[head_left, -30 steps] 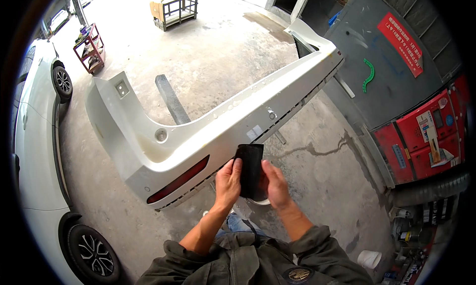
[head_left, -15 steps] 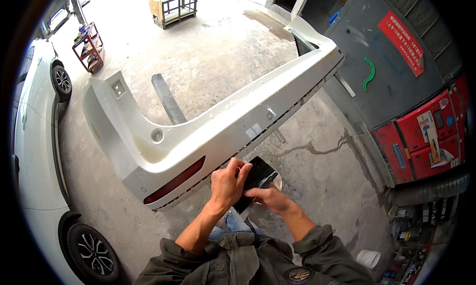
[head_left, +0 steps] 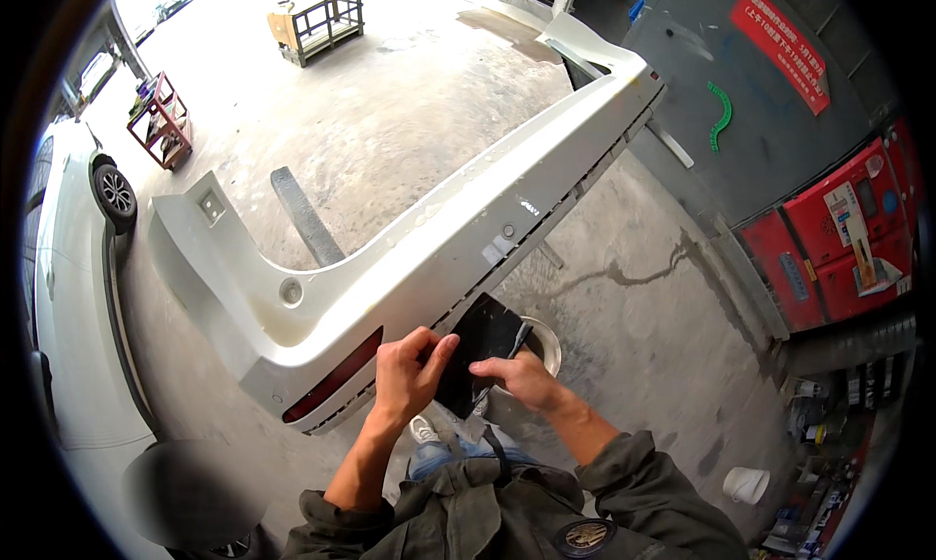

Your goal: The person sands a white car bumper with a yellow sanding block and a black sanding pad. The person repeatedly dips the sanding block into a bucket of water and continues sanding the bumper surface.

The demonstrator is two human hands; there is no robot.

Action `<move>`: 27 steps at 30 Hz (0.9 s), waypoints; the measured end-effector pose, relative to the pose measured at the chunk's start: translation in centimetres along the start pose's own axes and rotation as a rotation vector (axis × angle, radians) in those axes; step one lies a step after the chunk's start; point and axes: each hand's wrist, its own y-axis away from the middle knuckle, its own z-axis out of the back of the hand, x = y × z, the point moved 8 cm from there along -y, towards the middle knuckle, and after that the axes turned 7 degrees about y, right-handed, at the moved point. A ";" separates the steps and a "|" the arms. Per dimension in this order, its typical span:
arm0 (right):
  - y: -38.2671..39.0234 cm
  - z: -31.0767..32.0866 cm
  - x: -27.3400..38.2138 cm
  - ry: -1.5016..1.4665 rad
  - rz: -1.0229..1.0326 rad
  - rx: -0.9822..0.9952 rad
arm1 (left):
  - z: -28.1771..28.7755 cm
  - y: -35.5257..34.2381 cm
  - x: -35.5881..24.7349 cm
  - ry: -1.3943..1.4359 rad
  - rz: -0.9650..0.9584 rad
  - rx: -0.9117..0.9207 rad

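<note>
A black sheet (head_left: 478,344), apparently sandpaper, is between my hands in front of the bumper; a strip along its right side is bent over and shows a greyish edge. My right hand (head_left: 531,377) grips that side with the thumb on top and the fingers underneath. My left hand (head_left: 405,373) is closed at the sheet's left edge, thumb against the curled fingers; its hold is partly hidden. Beyond them a white car bumper (head_left: 409,253) with a red reflector (head_left: 336,377) stretches from lower left to upper right. Water drops lie on its upper ledge.
A pale bucket (head_left: 548,342) stands under my right hand. A white car (head_left: 88,297) is at the left, a red cart (head_left: 161,121) beyond it. On the right are a grey panel (head_left: 702,102), a red cabinet (head_left: 838,238) and a small white tub (head_left: 746,484).
My left hand has moved left and slightly down, uncovering more of the black sheet. The sheet's right strip is bent over more plainly. The whole view has shifted a little.
</note>
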 end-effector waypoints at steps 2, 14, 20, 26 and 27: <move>0.2 -0.5 0.2 -0.030 0.066 0.032 | -0.3 -0.1 0.0 -0.058 -0.017 0.029; 0.7 2.0 -7.4 -0.499 -0.182 0.042 | -2.6 -7.0 -3.8 -0.629 -0.500 -0.031; 2.5 7.2 -10.1 -0.551 -0.119 -0.211 | -7.6 -14.3 -1.7 -0.711 -0.340 0.020; 4.2 11.5 -10.2 -0.680 -0.009 -0.379 | -9.0 -17.5 -1.2 -0.771 0.012 0.151; 4.2 12.1 -9.8 -0.653 0.020 -0.401 | -8.8 -17.6 -0.9 -0.741 0.028 0.175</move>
